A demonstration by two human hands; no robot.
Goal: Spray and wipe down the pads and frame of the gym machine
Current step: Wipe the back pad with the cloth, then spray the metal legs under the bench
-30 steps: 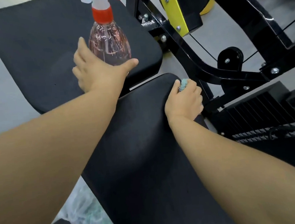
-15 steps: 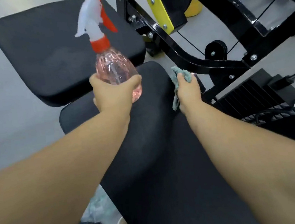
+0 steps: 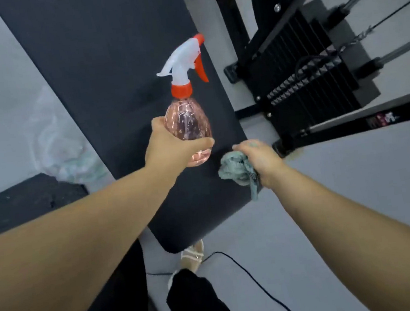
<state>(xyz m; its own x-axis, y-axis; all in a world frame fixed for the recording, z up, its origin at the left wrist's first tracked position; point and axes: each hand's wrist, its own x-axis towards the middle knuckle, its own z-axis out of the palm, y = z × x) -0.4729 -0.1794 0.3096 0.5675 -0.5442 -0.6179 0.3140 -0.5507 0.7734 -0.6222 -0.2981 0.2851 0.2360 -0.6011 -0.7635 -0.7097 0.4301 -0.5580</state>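
So the left hand has its fingers wrapped round the pink belly of the spray bottle, held upright over the long black pad. The right hand has its fingers curled tight on a bunched grey-green cloth at the pad's right edge. The black frame and weight stack sit off to the right.

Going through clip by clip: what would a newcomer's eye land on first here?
The pink spray bottle with its red-and-white trigger stands out at centre, held by the left hand above the long black pad. Just right of it, the right hand grips a crumpled grey-green cloth at the pad's edge. A black weight stack sits upper right.
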